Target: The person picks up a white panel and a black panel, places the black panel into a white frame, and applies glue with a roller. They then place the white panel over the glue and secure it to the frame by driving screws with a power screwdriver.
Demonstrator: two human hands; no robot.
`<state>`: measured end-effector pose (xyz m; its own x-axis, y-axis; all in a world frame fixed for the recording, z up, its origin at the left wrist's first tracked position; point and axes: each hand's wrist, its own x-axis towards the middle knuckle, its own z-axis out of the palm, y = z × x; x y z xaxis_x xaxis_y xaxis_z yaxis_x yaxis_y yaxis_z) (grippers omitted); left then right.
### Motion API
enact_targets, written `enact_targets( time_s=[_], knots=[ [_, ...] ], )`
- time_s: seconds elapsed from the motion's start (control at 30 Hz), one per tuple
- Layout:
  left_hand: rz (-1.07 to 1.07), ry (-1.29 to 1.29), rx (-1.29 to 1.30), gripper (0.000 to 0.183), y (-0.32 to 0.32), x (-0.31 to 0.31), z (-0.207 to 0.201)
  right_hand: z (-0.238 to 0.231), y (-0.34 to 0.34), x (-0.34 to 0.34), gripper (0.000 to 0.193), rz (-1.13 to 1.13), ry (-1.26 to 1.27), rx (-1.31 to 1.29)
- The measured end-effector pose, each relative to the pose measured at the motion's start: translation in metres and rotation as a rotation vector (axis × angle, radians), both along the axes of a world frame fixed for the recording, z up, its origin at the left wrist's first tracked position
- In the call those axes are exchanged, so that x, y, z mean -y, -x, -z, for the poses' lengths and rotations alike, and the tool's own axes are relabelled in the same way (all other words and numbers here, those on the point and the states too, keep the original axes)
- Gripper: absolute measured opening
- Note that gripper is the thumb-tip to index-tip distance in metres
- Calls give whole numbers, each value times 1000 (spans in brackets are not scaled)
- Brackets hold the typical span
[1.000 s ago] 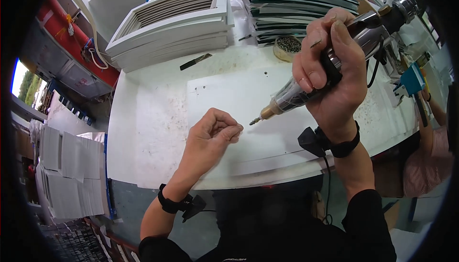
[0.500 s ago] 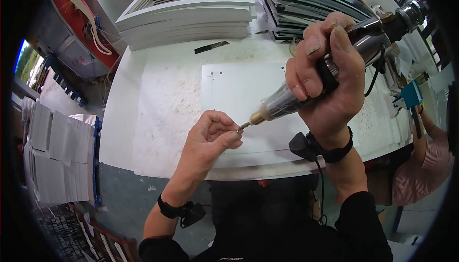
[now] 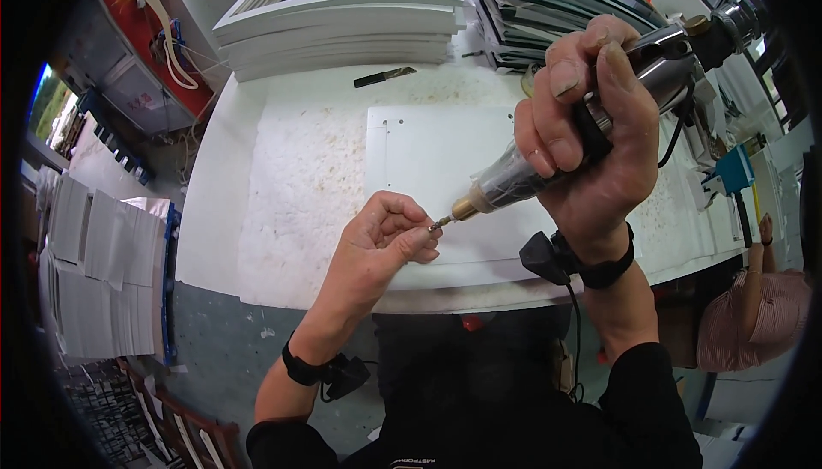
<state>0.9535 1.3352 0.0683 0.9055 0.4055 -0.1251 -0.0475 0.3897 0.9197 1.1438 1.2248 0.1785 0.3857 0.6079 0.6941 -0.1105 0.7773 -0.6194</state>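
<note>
My right hand is wrapped round a power screwdriver with a silver and black body. Its brass-coloured nose points down and left. At the tip of the bit, the thumb and fingertips of my left hand pinch a tiny metal piece that looks like a screw. Fingers hide most of it. Both hands are above a flat white panel with small holes near its edges, which lies on the worktable.
The white worktable carries a stack of louvred white frames at the back and dark-edged panels beside it. A craft knife lies behind the panel. White boards are piled at left. At right a co-worker's striped sleeve shows.
The view has shifted slightly, and my hands stay together at the bit's tip. The co-worker's forearm at the right has changed position.
</note>
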Motion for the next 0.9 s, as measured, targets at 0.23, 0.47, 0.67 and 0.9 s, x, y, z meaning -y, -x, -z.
enact_targets(
  time_s=[0.23, 0.47, 0.67, 0.9],
  knots=[
    [-116, -524, -128, 16, 23, 9, 1, 0, 26, -13, 20, 2, 206, 152],
    [-161, -850, -193, 27, 45, 15, 8, 4, 61, -21, 22, 61, 349, 151],
    [-166, -929, -162, 32, 48, 14, 10, 7, 67, -21, 24, 20, 384, 207],
    [-170, -1030, -97, 35, 52, 10, 9, 6, 68, -26, 16, -72, 405, 239]
  ],
)
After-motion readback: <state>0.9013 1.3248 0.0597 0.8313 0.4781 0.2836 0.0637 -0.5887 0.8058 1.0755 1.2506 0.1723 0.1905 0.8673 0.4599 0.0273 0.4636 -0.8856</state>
